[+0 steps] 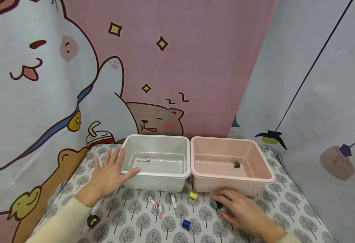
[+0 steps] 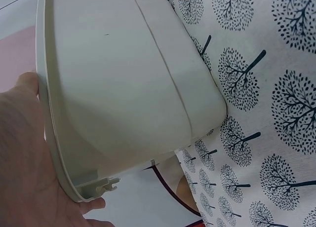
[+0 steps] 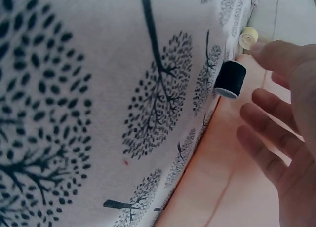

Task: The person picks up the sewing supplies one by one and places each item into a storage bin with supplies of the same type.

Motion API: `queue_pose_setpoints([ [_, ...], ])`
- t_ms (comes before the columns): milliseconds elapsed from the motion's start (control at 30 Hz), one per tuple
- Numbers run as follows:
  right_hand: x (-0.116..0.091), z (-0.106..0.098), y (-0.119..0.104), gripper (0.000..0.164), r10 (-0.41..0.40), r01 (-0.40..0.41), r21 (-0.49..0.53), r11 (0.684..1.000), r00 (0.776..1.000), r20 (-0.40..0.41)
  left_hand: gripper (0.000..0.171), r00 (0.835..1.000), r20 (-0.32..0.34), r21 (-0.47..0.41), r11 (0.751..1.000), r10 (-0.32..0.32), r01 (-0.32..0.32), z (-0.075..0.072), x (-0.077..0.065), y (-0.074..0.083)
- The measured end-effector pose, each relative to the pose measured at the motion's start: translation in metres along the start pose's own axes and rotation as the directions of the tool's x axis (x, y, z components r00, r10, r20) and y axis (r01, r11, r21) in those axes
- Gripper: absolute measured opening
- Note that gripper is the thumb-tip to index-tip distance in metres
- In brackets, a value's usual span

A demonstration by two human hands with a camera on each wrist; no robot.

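Observation:
My left hand point(image 1: 105, 179) rests with spread fingers at the near left corner of the white bin point(image 1: 156, 175); in the left wrist view it touches the rim. Just in front of the pink bin point(image 1: 235, 178), my right hand point(image 1: 244, 211) reaches around a black thread spool point(image 3: 230, 80) on the cloth. A gap shows between that spool and the fingertips in the right wrist view. A yellow spool point(image 1: 193, 195) and a blue spool point(image 1: 186, 224) lie to the left of this hand. Inside the pink bin is a dark green spool point(image 1: 236, 164).
Two small pink-and-white bundles point(image 1: 160, 208) and a white one point(image 1: 173, 201) lie before the white bin. Another small pinkish bundle point(image 1: 143, 160) is inside it. A black item with a yellow-green part point(image 1: 93, 221) lies near my left sleeve. Printed curtains hang behind the bins.

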State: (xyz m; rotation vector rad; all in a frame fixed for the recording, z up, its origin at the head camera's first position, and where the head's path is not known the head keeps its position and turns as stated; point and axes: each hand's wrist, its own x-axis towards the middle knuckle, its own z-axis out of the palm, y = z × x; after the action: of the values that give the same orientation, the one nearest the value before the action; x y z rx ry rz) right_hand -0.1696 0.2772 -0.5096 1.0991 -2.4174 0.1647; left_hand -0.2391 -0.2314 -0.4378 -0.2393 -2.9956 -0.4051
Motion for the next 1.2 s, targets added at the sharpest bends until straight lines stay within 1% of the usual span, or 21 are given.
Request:
queue_pose_setpoints([
  [167, -0.002, 0.009, 0.005, 0.064, -0.011, 0.010, 0.010, 1.000, 0.999, 0.036, 0.122, 1.000, 0.000, 0.011, 1.000, -0.008, 0.008, 0.000, 0.001, 0.003],
  [433, -0.002, 0.014, 0.008, 0.061, 0.000, -0.003, 0.050, 0.999, 0.998, 0.062, 0.121, 1.000, 0.002, 0.019, 1.000, -0.009, 0.009, 0.001, 0.001, 0.005],
  [967, -0.001, 0.025, 0.013, 0.053, -0.001, -0.001, 0.085, 0.996, 1.000, 0.027, 0.121, 1.000, -0.005, 0.017, 1.000, -0.010, 0.010, 0.004, 0.003, 0.002],
  [1067, -0.001, 0.026, 0.013, 0.050, 0.014, -0.017, 0.104, 0.994, 0.999, 0.029, 0.121, 1.000, -0.004, 0.021, 1.000, -0.012, 0.012, 0.004, 0.003, 0.002],
  [1200, 0.000, 0.024, 0.013, 0.046, 0.070, -0.081, 0.155, 0.985, 0.995, 0.073, 0.121, 1.000, -0.006, 0.022, 1.000, -0.014, 0.014, 0.004, 0.003, 0.001],
])
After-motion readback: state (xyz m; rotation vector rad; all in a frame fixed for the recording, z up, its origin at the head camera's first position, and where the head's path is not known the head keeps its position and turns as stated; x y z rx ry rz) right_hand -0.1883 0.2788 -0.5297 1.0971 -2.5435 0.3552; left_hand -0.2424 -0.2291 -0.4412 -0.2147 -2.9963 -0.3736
